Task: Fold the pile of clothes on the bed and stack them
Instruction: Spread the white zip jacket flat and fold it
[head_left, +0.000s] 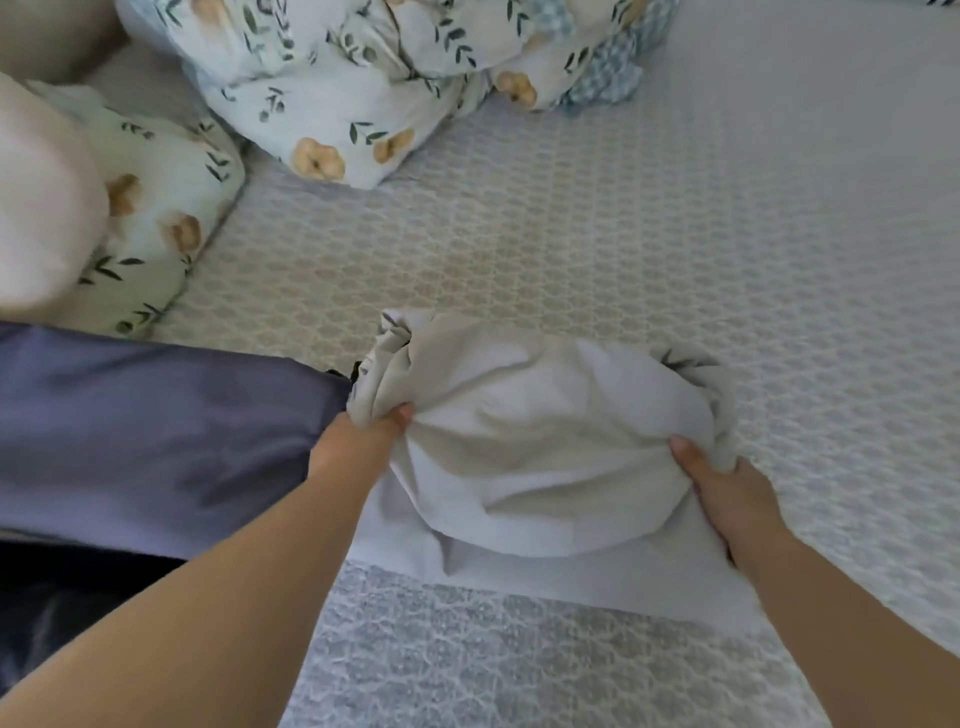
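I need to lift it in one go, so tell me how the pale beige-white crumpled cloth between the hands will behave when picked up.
The pale beige-white crumpled cloth will probably flop and sag: it bunches into soft wrinkles where the left hand and right hand pinch it. It looks thin, so likely light. Its loose lower edge lies flat on the patterned bedspread and may trail.
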